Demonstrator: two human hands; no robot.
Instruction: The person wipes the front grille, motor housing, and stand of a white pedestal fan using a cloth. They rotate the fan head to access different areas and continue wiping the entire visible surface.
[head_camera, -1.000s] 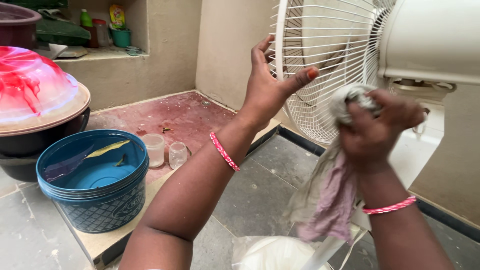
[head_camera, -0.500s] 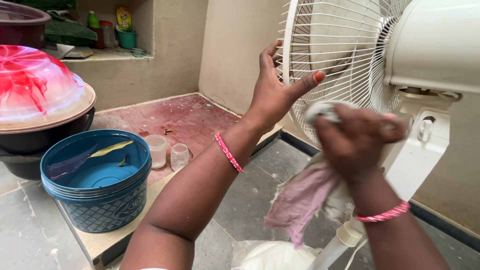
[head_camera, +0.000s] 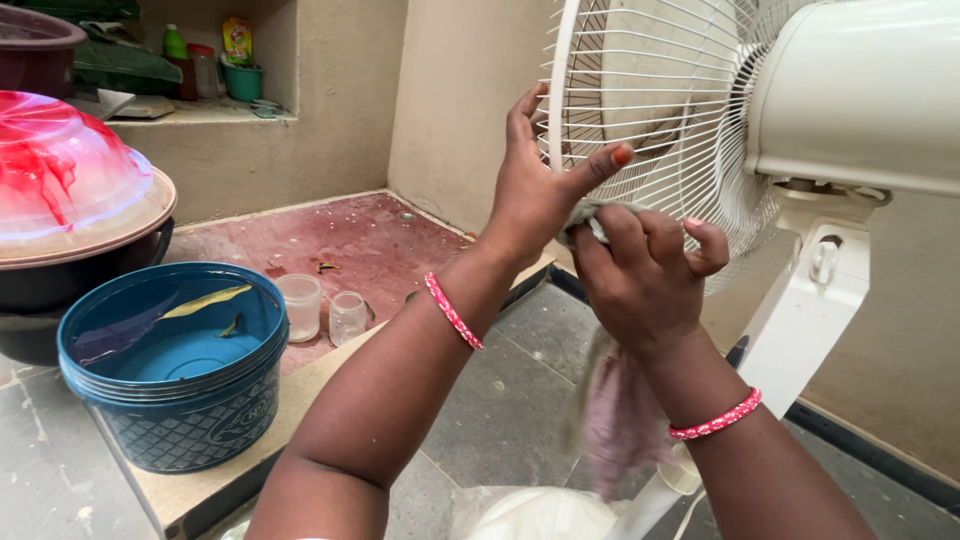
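The left hand (head_camera: 535, 190) was raised upright with its palm turned toward the white wire fan guard (head_camera: 650, 110), fingers curled over the guard's left rim and the thumb stretched out to the right across the wires; its grip was a loose, mostly open hold that steadied the rim rather than closing round it. The forearm rose steeply from the near edge of the view, a pink beaded bangle (head_camera: 452, 311) sitting at the wrist. Just right of it and a little nearer, the right hand (head_camera: 640, 280) was bent at the wrist, its fingers folded tight over a bunched grey-and-pink cloth (head_camera: 620, 420), so that grip was closed on the cloth. The top of the cloth was pressed against the lower left part of the guard, touching the left thumb's base, while the rest hung down below the right wrist, which wore a second pink bangle (head_camera: 716, 421). The fan's cream motor housing (head_camera: 860, 90) filled the upper right, with its stand (head_camera: 800, 320) slanting down beneath it. To the left, on a low ledge (head_camera: 300, 390), stood a blue plastic tub (head_camera: 170, 370), and just beyond it two small clear cups (head_camera: 325, 310) stood side by side.
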